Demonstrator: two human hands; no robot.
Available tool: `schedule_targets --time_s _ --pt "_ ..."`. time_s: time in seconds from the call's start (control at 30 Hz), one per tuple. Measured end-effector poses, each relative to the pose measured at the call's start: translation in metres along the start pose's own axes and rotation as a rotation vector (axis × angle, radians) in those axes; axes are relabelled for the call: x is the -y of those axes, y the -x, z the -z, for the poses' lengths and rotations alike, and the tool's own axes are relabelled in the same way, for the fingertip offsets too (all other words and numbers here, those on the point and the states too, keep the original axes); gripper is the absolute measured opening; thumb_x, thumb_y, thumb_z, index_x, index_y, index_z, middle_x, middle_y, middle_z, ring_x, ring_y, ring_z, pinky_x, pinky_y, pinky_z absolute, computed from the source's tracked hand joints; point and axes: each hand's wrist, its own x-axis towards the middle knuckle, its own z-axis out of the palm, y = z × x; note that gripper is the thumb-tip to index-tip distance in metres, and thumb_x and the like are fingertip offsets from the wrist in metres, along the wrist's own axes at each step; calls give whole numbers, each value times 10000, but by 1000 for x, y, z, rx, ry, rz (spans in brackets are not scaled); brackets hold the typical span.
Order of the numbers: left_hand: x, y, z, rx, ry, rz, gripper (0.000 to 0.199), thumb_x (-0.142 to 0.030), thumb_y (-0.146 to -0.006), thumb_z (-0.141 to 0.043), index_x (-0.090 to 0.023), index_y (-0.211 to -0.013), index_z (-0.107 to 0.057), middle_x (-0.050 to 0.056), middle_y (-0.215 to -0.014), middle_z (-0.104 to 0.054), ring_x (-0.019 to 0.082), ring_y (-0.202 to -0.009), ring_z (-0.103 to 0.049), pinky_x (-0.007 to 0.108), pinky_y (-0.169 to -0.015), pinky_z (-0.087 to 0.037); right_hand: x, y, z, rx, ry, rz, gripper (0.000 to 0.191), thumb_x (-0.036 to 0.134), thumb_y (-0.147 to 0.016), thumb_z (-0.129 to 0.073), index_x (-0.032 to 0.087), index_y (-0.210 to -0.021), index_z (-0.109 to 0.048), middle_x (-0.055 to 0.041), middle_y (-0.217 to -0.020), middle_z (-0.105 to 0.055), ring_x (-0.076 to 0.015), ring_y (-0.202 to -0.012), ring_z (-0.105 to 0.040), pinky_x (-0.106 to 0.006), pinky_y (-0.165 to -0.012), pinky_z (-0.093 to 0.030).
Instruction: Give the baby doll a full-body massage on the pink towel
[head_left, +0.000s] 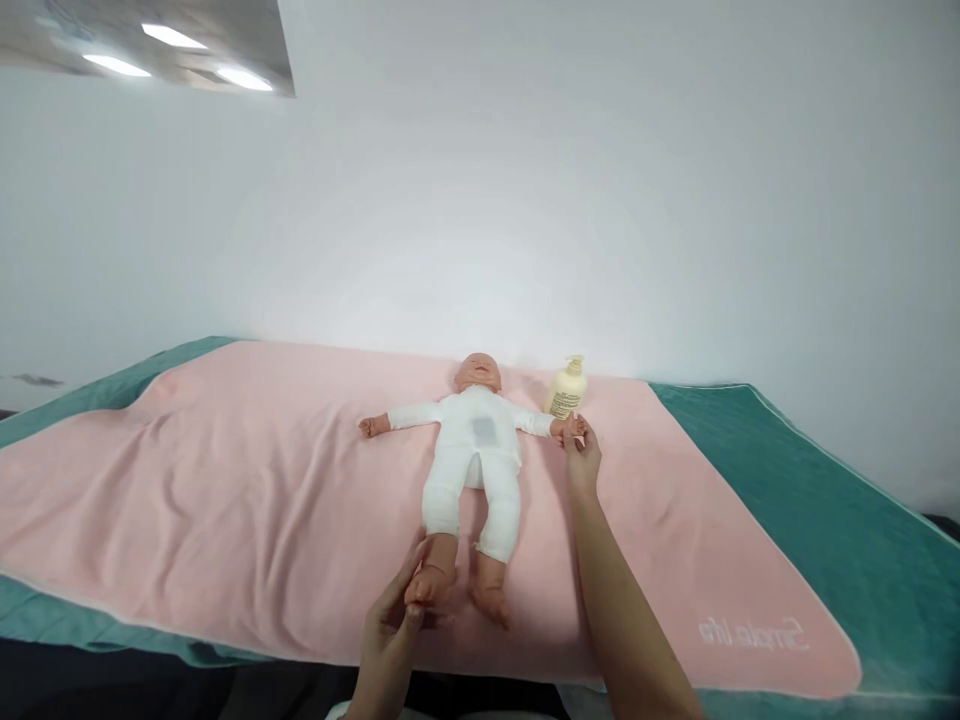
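A baby doll [478, 430] in a white cloth suit lies on its back on a pink blanket [315, 470], head toward the wall and feet toward me. My left hand [394, 620] is curled around the doll's foot on the left side, thumb on the toes and fingers behind it. With thumb and fingers, my right hand [583, 455] grips the doll's hand on the right side, that arm stretched outward. Just behind my right hand stands a cream pump bottle [566, 388] with printed text. The doll's other arm and leg rest untouched on the blanket.
Under the blanket, a green cover [810, 500] shows along the right, left and front edges. A pale wall [525, 200] rises directly behind. Folds run through the blanket's left half, and white lettering [754, 633] marks its near right corner.
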Motion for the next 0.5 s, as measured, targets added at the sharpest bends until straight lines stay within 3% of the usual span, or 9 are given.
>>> schedule_targets --time_s 0.17,0.33,0.5 --pt "-26 -22 4 49 -48 -53 508 -423 -663 -799 -299 -1145 -700 75 -1230 -657 324 -1051 -656 331 -712 -603 22 0 -16 185 19 107 591 448 -707 -698 202 -1231 -577 -96 -1187 -616 -105 -623 -558 -300 -642 -507" --pt "-57 -55 -1 90 -122 -122 464 -389 -641 -812 -252 -1078 -737 87 -1105 -717 298 -927 -692 303 -643 -591 59 -6 -36 625 189 247 374 295 -714 -691 246 -1085 -685 -60 -1096 -639 -103 -593 -495 -287 -622 -486" --pt "-70 -97 -15 138 -164 -158 445 -406 -678 -780 -205 -1073 -739 81 -930 -752 212 -680 -667 300 -587 -567 74 5 -51 949 393 387 342 158 -780 -606 265 -1091 -700 -48 -1014 -627 -159 -755 -588 -291 -663 -502"
